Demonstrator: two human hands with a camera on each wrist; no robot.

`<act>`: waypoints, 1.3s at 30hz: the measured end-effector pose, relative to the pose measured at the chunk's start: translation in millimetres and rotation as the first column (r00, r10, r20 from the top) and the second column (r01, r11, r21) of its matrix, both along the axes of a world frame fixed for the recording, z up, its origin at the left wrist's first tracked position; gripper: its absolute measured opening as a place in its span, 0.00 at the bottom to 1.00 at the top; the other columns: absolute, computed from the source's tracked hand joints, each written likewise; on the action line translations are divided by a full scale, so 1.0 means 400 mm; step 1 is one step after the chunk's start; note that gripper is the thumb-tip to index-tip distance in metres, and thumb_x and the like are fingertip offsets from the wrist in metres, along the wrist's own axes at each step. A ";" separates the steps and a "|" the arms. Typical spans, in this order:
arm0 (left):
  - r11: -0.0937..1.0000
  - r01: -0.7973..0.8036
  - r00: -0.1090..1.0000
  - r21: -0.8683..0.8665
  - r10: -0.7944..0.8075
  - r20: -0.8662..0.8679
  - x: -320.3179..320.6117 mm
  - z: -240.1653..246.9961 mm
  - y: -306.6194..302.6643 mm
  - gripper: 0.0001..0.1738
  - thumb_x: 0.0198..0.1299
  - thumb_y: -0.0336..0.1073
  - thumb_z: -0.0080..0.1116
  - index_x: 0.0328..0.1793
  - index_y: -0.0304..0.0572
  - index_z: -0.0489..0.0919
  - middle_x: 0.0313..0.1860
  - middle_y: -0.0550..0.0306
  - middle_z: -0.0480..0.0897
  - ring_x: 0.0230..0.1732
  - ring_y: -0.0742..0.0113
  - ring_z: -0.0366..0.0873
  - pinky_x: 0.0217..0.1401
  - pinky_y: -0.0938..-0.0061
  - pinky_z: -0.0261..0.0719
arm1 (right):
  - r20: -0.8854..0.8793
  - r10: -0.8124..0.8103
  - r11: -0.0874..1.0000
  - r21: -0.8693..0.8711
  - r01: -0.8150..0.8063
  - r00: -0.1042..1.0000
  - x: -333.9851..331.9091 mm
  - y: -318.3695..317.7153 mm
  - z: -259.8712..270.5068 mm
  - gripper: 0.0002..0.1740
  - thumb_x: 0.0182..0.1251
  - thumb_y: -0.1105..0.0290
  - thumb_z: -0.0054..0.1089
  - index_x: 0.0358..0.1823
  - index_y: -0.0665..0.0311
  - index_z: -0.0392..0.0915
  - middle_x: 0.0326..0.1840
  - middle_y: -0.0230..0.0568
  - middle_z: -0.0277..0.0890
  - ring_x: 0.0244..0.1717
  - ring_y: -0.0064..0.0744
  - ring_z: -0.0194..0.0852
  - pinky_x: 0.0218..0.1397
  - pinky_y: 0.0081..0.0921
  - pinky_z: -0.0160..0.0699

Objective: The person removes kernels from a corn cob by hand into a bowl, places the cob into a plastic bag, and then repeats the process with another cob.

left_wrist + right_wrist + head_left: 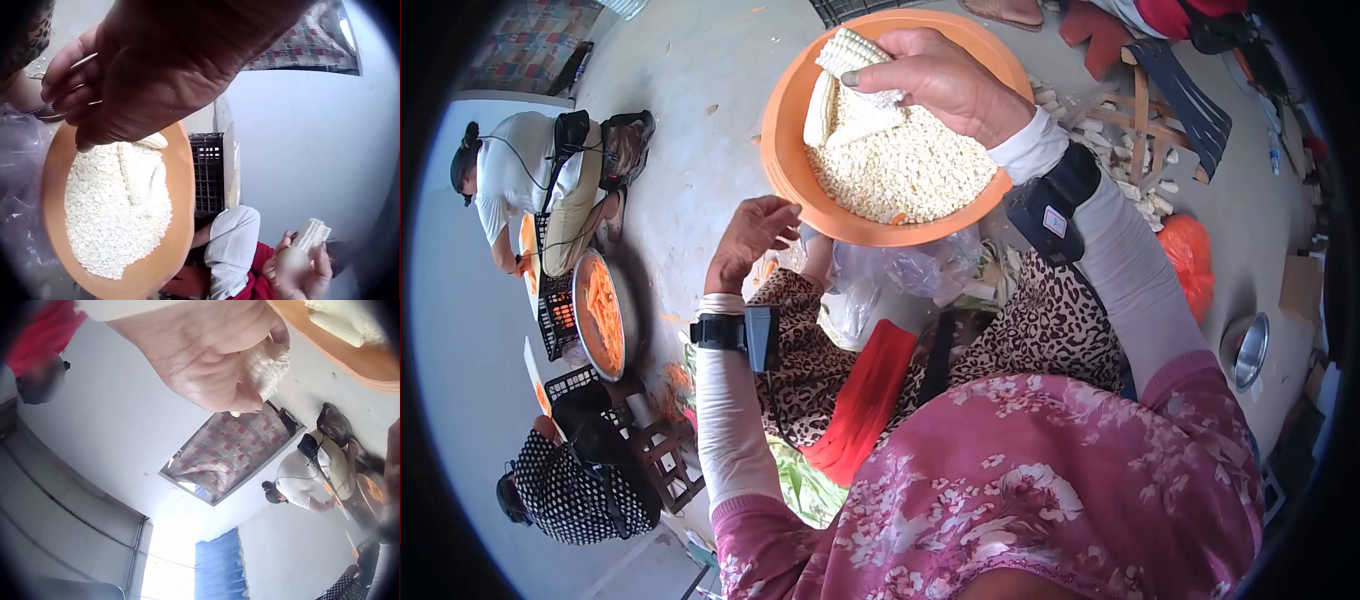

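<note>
My right hand (950, 85) grips a pale corn cob (850, 52) over the far left part of an orange basin (778, 150). In the right wrist view, thumb and fingers curl round this cob (267, 367), and kernels show along its side. Loose white kernels (920, 175) fill much of the basin, with another cob (820, 110) lying on them near the left wall. My left hand (752, 240) is just outside the near left rim, fingers loosely bent and holding nothing. From the left wrist view, that hand (156, 81) overlaps the basin's edge.
Bare cobs (1100, 150) are scattered on the floor at right, near a wooden stool (1145, 120) and a red plastic bag (1187, 265). Clear plastic (920, 265) lies below the basin. Two people work at left beside a metal bowl of orange pieces (603, 315). Another person holds a cob (312, 234).
</note>
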State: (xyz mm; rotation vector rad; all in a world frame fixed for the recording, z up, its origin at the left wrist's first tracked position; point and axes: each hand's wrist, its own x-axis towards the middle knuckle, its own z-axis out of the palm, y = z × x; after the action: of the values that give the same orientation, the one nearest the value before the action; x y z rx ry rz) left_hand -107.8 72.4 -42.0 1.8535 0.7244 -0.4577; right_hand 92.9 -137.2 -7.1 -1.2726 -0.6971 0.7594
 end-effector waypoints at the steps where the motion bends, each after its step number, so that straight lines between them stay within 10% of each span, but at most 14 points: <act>1: 0.995 -0.086 0.986 -0.047 0.091 0.138 0.009 0.045 -0.009 0.18 0.62 0.44 0.55 0.47 0.36 0.78 0.37 0.57 0.82 0.35 0.71 0.80 0.37 0.80 0.77 | -0.006 0.008 1.000 -0.024 -0.008 1.000 0.001 0.004 -0.006 0.19 0.58 0.67 0.61 0.48 0.71 0.73 0.38 0.34 0.77 0.39 0.21 0.77 0.43 0.18 0.75; 10: 0.892 -0.197 0.821 -0.407 0.377 0.429 0.112 0.121 -0.066 0.22 0.65 0.47 0.51 0.55 0.36 0.74 0.42 0.53 0.82 0.39 0.69 0.80 0.40 0.79 0.76 | -0.294 -0.017 1.000 -0.003 0.017 0.956 -0.032 0.039 -0.001 0.17 0.57 0.65 0.62 0.45 0.66 0.75 0.36 0.31 0.74 0.38 0.21 0.70 0.40 0.25 0.65; 23: 0.671 -0.167 0.775 -0.722 0.543 0.325 0.129 0.070 -0.101 0.23 0.67 0.48 0.46 0.55 0.35 0.70 0.47 0.47 0.79 0.40 0.54 0.83 0.32 0.78 0.82 | 0.044 0.395 0.919 -0.021 -0.395 0.917 -0.078 0.123 -0.014 0.26 0.67 0.66 0.48 0.63 0.74 0.62 0.57 0.41 0.67 0.57 0.27 0.66 0.60 0.24 0.65; 27: 0.651 -0.208 0.718 -0.730 0.608 0.338 0.117 0.090 -0.070 0.22 0.67 0.48 0.47 0.53 0.35 0.71 0.45 0.47 0.80 0.39 0.55 0.83 0.30 0.80 0.81 | -0.533 0.205 0.977 0.161 -0.140 0.821 -0.068 0.153 -0.069 0.21 0.65 0.70 0.53 0.57 0.71 0.67 0.54 0.39 0.70 0.48 0.24 0.71 0.52 0.21 0.70; 29: 0.690 -0.268 0.632 -0.672 0.653 0.417 0.110 0.113 -0.049 0.22 0.66 0.49 0.49 0.52 0.35 0.71 0.40 0.50 0.80 0.38 0.54 0.83 0.29 0.81 0.80 | -0.524 0.123 0.992 0.065 -0.105 0.843 -0.072 0.157 -0.130 0.18 0.63 0.70 0.54 0.53 0.69 0.72 0.49 0.39 0.73 0.43 0.26 0.72 0.49 0.21 0.72; 31: 0.651 -0.325 0.561 -0.686 0.716 0.415 0.099 0.140 -0.035 0.21 0.65 0.49 0.51 0.50 0.36 0.71 0.36 0.52 0.79 0.38 0.53 0.83 0.28 0.81 0.80 | -0.032 0.201 0.844 -0.501 -0.190 0.979 -0.094 0.155 -0.198 0.14 0.60 0.69 0.57 0.47 0.67 0.77 0.42 0.39 0.78 0.40 0.29 0.75 0.45 0.24 0.74; 33: 0.605 -0.326 0.498 -0.726 0.763 0.412 0.085 0.149 -0.015 0.20 0.64 0.49 0.52 0.48 0.37 0.72 0.36 0.51 0.79 0.38 0.53 0.83 0.27 0.81 0.80 | 0.286 0.434 0.765 -0.618 -0.182 0.854 -0.117 0.133 -0.338 0.12 0.56 0.70 0.60 0.41 0.64 0.80 0.36 0.43 0.80 0.39 0.33 0.78 0.42 0.29 0.75; 39: 0.545 -0.316 0.437 -0.776 0.810 0.391 0.049 0.158 0.021 0.20 0.65 0.49 0.51 0.48 0.38 0.72 0.37 0.52 0.79 0.39 0.53 0.83 0.27 0.81 0.80 | 0.366 0.698 0.569 -0.805 -0.166 0.615 -0.126 0.075 -0.517 0.14 0.50 0.73 0.62 0.41 0.62 0.80 0.39 0.47 0.80 0.43 0.43 0.78 0.44 0.33 0.76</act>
State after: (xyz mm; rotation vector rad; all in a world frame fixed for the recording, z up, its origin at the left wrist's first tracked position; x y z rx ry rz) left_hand -88.1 80.6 21.3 0.8682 0.5276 0.5161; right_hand 42.6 -107.2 -213.9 -2.1880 -1.4821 1.0887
